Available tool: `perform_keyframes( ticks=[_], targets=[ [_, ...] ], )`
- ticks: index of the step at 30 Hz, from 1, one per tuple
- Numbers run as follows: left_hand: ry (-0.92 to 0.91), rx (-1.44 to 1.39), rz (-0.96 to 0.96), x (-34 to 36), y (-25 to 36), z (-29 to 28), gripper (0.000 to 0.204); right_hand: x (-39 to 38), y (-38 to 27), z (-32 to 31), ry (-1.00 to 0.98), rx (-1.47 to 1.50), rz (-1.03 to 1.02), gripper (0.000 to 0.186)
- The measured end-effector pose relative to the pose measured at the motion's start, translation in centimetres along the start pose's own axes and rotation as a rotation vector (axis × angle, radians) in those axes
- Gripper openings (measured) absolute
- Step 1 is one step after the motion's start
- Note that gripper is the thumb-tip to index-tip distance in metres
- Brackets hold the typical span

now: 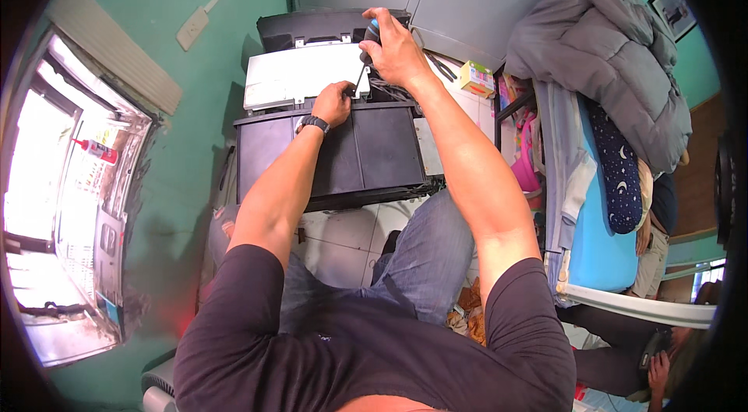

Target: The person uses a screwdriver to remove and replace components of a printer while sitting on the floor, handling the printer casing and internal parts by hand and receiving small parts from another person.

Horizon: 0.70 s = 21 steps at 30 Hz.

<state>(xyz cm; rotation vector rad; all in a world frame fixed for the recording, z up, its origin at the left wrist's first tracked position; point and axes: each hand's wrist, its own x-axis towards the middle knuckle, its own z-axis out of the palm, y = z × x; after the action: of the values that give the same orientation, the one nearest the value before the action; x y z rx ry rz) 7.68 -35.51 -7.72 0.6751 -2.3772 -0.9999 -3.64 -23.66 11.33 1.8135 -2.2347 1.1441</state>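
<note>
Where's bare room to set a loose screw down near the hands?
Free: the flat dark panel below the left hand, and the white floor tiles between that panel and the knees. Also the pale cover left of the screwdriver. Crowded: where the right hand works, over tangled wires.

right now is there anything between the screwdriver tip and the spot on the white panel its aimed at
Nothing visible blocks it. The right hand grips the screwdriver from above, its shaft angled down to the edge of the white panel. The left hand rests right beside the tip, fingers at the same spot, not across the shaft's path.
</note>
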Motion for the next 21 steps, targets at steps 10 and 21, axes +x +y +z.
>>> perform_keyframes(
  ticks=[10,21],
  targets=[
    [0.033,0.058,0.075,-0.5,0.8,-0.7,0.032,0.4,0.7,0.6,-0.001,0.025,-0.045,0.047],
    [0.035,0.121,0.138,-0.1,-1.2,0.3,0.033,1.1,0.6,0.5,-0.084,0.062,-0.017,0.048]
  ],
)
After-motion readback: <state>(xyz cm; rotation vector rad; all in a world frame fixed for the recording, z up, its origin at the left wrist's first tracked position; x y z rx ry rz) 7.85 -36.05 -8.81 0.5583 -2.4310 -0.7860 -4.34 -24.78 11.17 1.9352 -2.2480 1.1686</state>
